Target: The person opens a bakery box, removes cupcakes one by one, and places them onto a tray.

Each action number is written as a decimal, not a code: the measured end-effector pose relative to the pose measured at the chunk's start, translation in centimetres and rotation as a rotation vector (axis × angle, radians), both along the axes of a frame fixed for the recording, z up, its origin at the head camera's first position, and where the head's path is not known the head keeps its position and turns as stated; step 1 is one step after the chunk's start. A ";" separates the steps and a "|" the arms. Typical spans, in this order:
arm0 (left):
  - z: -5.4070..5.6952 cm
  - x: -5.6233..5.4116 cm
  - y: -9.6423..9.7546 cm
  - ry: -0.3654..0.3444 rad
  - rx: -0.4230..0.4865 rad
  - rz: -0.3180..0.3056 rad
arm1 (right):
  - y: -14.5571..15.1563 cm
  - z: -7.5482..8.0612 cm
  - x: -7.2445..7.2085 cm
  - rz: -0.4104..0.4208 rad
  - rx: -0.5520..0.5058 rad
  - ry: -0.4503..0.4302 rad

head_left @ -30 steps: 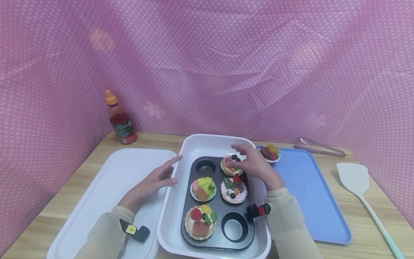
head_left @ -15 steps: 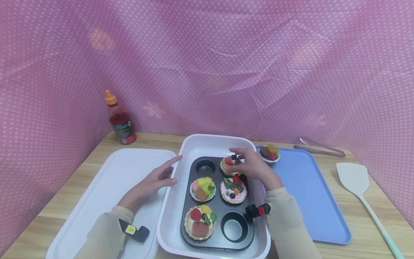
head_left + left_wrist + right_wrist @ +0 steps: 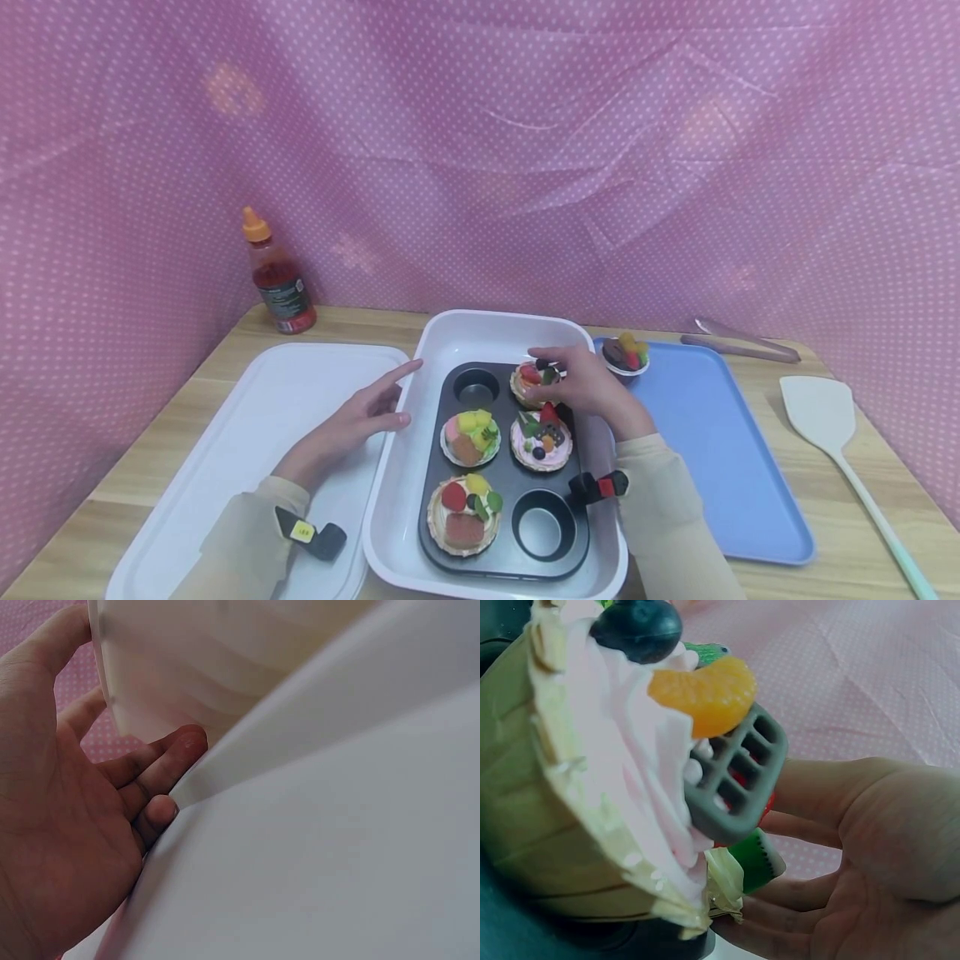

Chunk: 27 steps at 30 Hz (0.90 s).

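In the head view, my right hand (image 3: 588, 385) reaches over the back right cup of a black muffin tin (image 3: 506, 467). Thumb and forefinger curl round a fruit tart (image 3: 529, 377) there, and the hand hides part of it. A pink cream tart (image 3: 538, 454) sits just in front; it fills much of the right wrist view. A yellow-topped tart (image 3: 468, 437) and a larger strawberry tart (image 3: 461, 533) occupy the left column. The tin lies inside a deep white tray (image 3: 380, 492). My left hand (image 3: 360, 421) rests at that tray's left wall, fingers extended.
A flat white tray (image 3: 225, 458) lies at left, and a blue tray (image 3: 720, 467) at right with a chocolate cupcake (image 3: 625, 353) at its back corner. Behind stand a sauce bottle (image 3: 281, 287) and tongs (image 3: 742, 343). A white spatula (image 3: 821, 412) lies far right.
My right hand has lowered slightly and its thumb and forefinger have drawn closer round the back right tart. The left hand has stayed in place.
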<state>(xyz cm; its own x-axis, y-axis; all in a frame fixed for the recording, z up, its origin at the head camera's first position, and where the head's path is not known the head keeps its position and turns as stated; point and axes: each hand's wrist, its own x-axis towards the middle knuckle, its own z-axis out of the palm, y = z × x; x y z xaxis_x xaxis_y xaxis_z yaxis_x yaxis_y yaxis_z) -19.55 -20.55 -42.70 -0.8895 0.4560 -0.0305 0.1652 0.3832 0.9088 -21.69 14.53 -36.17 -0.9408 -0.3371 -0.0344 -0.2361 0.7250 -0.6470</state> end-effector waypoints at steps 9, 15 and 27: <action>-0.1 -0.2 -0.1 0.009 0.014 -0.017 | -0.1 -0.1 -0.2 0.011 -0.009 -0.008; -0.2 -0.2 -0.1 0.001 0.006 -0.010 | 0.0 -0.2 -0.2 0.012 0.000 -0.007; -0.2 -0.2 -0.1 -0.013 -0.026 0.010 | -0.1 -0.3 -0.3 -0.054 -0.013 -0.043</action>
